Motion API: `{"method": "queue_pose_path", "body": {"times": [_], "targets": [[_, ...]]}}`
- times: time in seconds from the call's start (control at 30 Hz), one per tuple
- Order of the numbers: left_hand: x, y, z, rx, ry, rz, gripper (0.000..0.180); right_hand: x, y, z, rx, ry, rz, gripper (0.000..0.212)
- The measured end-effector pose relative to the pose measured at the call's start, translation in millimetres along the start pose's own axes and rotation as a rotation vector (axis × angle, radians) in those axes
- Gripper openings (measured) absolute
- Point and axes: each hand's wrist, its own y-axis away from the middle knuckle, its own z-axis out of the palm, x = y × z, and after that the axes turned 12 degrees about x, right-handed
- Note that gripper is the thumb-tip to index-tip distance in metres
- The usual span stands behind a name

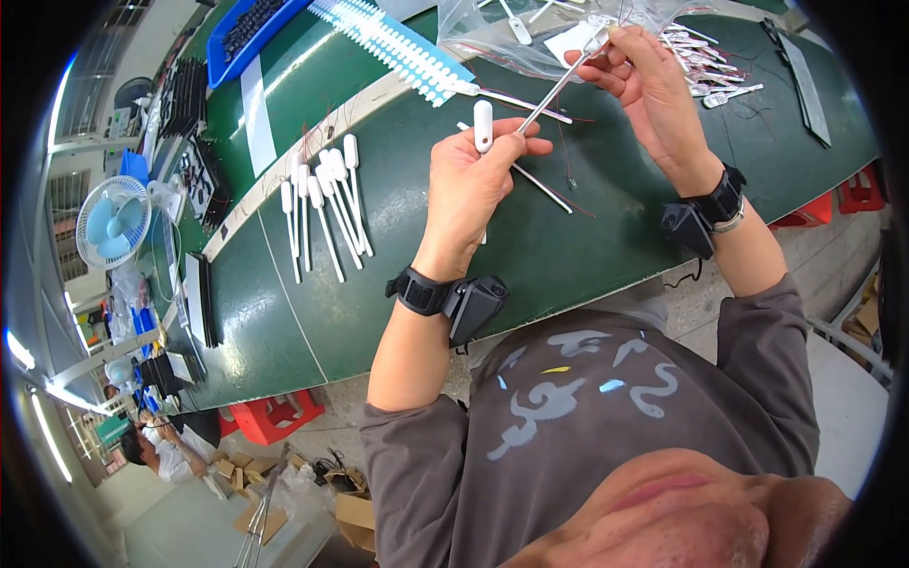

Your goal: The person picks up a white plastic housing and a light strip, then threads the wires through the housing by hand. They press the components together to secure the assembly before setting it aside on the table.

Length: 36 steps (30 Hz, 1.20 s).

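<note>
My left hand (478, 170) is closed around a white stick with an oval head (483, 126), which stands up beside the thumb. Its fingertips also grip the lower end of a second thin stick (552, 96), slanting up to the right. At that stick's upper end, my right hand (649, 99) pinches a small white head (598, 38) with fine wires. Beneath my hands, a thin white stick (542, 187) with red wires lies on the green table (398, 312). Another wired white stick (521, 99) lies just beyond.
Several white oval-headed sticks (327, 204) lie at the left. Farther back are a blue sheet of white pieces (402, 52), a blue bin (227, 71) and a clear plastic bag (459, 33). Wired white parts (705, 66) are heaped at the right, near a dark strip (805, 90).
</note>
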Motion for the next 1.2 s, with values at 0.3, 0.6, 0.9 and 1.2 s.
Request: {"method": "queue_pose_path", "body": {"times": [0.3, 0.6, 0.9, 1.2], "targets": [[2, 3, 0, -0.025, -0.013, -0.001, 0.028, -6, 3, 10, 0.092, 0.075, -0.041, 0.020], [40, 47, -9, 0.111, 0.042, 0.269, 0.027, -3, -16, -7, 0.022, -0.101, -0.059, 0.014], [45, 160, 85, -1.030, 1.016, 0.272, 0.015, 7, -31, -1, -0.167, -0.341, -0.190, 0.014], [4, 180, 121, -0.975, 0.986, 0.315, 0.016, -6, -20, -5, 0.006, -0.122, -0.168, 0.014]]}}
